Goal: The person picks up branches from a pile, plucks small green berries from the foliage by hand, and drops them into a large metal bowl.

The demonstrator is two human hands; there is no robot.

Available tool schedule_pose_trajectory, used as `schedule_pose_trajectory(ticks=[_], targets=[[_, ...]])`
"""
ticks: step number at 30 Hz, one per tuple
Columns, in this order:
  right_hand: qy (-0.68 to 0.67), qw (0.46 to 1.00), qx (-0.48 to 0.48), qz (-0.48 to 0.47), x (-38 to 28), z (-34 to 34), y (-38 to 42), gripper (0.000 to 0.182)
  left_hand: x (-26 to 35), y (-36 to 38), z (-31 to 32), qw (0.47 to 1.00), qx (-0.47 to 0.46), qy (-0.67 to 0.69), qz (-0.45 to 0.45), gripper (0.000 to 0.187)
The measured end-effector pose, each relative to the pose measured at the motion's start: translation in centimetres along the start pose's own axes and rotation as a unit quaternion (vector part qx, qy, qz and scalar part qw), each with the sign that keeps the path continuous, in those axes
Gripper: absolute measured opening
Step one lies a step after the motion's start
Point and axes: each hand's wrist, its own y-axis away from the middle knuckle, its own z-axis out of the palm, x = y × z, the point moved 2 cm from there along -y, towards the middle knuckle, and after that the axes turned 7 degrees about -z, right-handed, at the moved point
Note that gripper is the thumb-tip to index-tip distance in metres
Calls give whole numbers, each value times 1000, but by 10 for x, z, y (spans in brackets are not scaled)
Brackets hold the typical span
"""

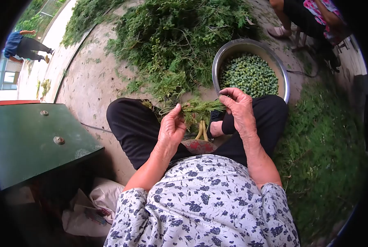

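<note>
A green evergreen sprig (202, 108) stretches between my two hands above my lap. My left hand (171, 128) is closed on its stem end, thumb pointing up. My right hand (240, 109) pinches at the sprig's other end with thumb and forefinger; anything small between those fingertips is hidden. Just beyond my right hand stands a metal basin (285, 76) holding many small green cones (250, 75). A large heap of evergreen branches (171, 41) lies on the ground in front of me.
Left of me is a green board (36, 136) with metal knobs, and pale sacks (91, 210) lie below it. More greenery (322, 152) covers the ground at right. One person (307, 20) sits at upper right; another person (25, 45) is at far left.
</note>
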Motion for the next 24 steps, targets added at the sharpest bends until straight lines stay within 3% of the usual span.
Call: schedule_pose_trajectory(ticks=[2, 5, 6, 8, 11, 12, 15, 16, 18, 21, 24], targets=[[17, 999, -8, -29, -10, 6, 0, 17, 1, -3, -6, 999, 14, -47, 15, 17], [-74, 997, -10, 30, -13, 11, 1, 15, -4, 14, 7, 985, 58, -149, 70, 29], [-94, 993, -47, 52, -12, 13, 2, 15, -3, 11, 2, 920, 71, -306, 233, 36], [-124, 986, -79, 77, -6, 16, 3, 14, 2, 29, 21, 659, 86, -566, 488, 54], [-149, 980, -90, 91, -7, 22, 5, 15, 2, 26, 42, 625, -116, -609, 475, 53], [-148, 980, -92, 92, -10, 23, 6, 15, 1, 23, 47, 578, -163, -654, 459, 47], [-136, 982, -85, 102, -13, 21, 6, 13, -11, 11, 44, 654, -251, -587, 406, 31], [-86, 989, -83, 82, -9, 16, 5, 12, -10, 13, 44, 654, -253, -586, 405, 31], [-36, 994, -80, 63, -6, 13, 4, 11, -9, 15, 40, 735, -216, -599, 233, 25], [-21, 996, -53, 63, -5, 17, 4, 11, -13, 26, 47, 759, -169, -562, 282, 22], [109, 993, -48, -19, -1, 20, 4, 10, -9, 35, 51, 764, -147, -562, 280, 19]])
